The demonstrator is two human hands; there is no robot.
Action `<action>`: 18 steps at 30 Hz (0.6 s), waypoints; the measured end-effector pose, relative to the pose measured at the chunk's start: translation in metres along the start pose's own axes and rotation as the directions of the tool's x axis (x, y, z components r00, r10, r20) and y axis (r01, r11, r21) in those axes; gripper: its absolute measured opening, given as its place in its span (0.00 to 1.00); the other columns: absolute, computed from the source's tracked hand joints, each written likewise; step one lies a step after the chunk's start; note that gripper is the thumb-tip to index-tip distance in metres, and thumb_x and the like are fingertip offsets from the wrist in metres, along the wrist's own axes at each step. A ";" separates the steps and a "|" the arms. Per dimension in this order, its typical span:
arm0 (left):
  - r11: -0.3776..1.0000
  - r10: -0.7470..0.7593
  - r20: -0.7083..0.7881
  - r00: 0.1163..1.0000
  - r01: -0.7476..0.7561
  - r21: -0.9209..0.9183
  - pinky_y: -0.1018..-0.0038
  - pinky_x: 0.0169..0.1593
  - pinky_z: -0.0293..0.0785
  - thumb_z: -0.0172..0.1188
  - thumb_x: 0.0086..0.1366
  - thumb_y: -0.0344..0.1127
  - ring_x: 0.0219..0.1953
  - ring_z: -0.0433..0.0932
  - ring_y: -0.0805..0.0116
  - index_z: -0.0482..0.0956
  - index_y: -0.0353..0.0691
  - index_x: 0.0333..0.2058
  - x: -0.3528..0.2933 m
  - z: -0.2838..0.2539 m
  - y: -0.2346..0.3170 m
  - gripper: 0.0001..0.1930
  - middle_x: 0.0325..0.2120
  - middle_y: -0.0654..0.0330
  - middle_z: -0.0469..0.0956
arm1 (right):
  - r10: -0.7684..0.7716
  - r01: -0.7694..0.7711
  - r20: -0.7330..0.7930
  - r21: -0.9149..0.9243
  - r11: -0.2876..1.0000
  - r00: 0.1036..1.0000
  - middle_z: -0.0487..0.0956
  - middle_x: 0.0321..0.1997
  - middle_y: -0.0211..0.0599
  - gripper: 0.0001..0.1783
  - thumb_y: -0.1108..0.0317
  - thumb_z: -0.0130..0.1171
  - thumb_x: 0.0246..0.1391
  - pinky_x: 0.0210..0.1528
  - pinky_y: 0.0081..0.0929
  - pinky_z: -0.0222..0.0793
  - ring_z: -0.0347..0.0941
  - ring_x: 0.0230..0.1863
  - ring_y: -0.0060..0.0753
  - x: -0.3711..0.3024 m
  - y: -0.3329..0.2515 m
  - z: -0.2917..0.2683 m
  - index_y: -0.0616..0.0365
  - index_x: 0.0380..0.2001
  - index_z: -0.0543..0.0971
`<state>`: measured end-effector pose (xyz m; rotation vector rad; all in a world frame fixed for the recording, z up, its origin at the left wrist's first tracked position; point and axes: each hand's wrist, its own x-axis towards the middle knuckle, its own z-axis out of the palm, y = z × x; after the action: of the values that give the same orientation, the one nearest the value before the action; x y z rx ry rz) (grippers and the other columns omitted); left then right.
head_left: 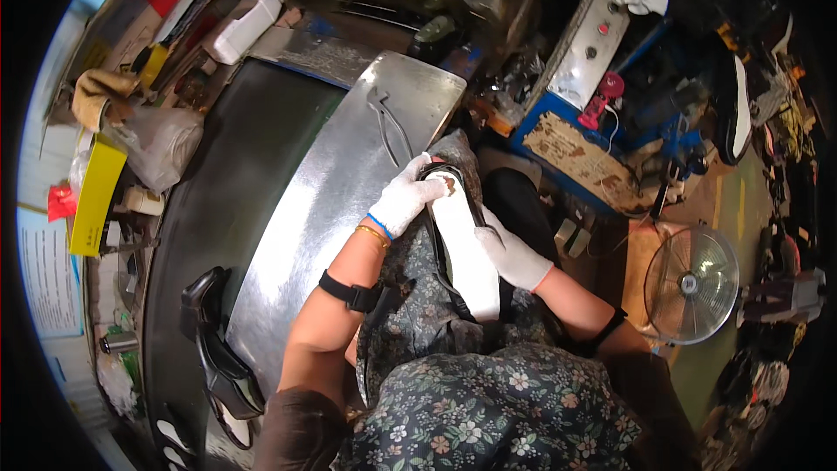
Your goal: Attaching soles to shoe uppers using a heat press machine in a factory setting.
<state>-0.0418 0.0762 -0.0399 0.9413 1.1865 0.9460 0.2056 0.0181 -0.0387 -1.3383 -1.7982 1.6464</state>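
Note:
A shoe upper with a white sole side [466, 249] facing up lies across my lap on the floral apron [488, 410]. Dark leather edges show around it, and a brown patch marks its far end. My left hand [405, 199], in a white glove, grips that far end, thumb on the white face. Along the right side, my gloved right hand [516, 255] holds the shoe's edge, its fingers partly hidden beneath. Pincers [392, 129] rest on the metal plate [296, 201] just beyond my left hand.
Black shoes [222, 358] sit on the dark belt [196, 209] at left. A white plastic jug [244, 28], a clear bag [166, 144] and a yellow box [98, 194] line the left shelf. A blue machine [571, 148] and a fan [691, 285] stand at right.

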 end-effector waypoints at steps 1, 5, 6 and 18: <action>0.998 -0.013 0.033 0.999 0.015 -0.055 0.73 0.59 0.73 0.67 0.63 0.34 0.49 0.79 0.70 0.73 0.32 0.61 0.003 -0.001 -0.001 0.28 0.47 0.60 0.82 | -0.133 0.136 -0.032 0.089 0.987 0.991 0.78 0.64 0.56 0.33 0.56 0.47 0.75 0.70 0.37 0.65 0.73 0.69 0.45 0.009 -0.005 -0.002 0.62 0.76 0.59; 0.965 0.024 0.028 0.999 -0.016 -0.263 0.73 0.60 0.73 0.67 0.63 0.34 0.50 0.80 0.69 0.75 0.32 0.60 0.007 -0.013 -0.010 0.27 0.46 0.61 0.82 | -0.142 0.126 0.116 0.132 0.983 0.983 0.77 0.65 0.49 0.31 0.56 0.48 0.75 0.71 0.32 0.64 0.71 0.67 0.34 0.044 -0.020 -0.009 0.65 0.71 0.66; 0.960 0.003 -0.009 1.000 -0.005 -0.279 0.73 0.60 0.73 0.66 0.63 0.34 0.50 0.80 0.69 0.75 0.32 0.60 0.007 -0.018 -0.012 0.27 0.46 0.61 0.82 | -0.068 0.044 0.141 0.169 0.985 0.988 0.79 0.62 0.48 0.29 0.55 0.49 0.75 0.68 0.32 0.66 0.73 0.64 0.34 0.048 -0.021 -0.008 0.66 0.69 0.68; 0.722 0.093 -0.442 0.892 0.246 0.647 0.50 0.56 0.79 0.40 0.81 0.48 0.49 0.85 0.41 0.80 0.35 0.55 -0.042 0.011 -0.039 0.25 0.44 0.35 0.84 | 0.097 -0.092 -0.162 0.038 0.995 0.982 0.82 0.54 0.61 0.33 0.53 0.48 0.72 0.61 0.49 0.73 0.81 0.53 0.55 0.052 -0.038 0.025 0.70 0.68 0.65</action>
<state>-0.0324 0.0229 -0.0621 1.2813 2.0562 0.6509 0.1453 0.0509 -0.0276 -1.5194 -1.6323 1.5549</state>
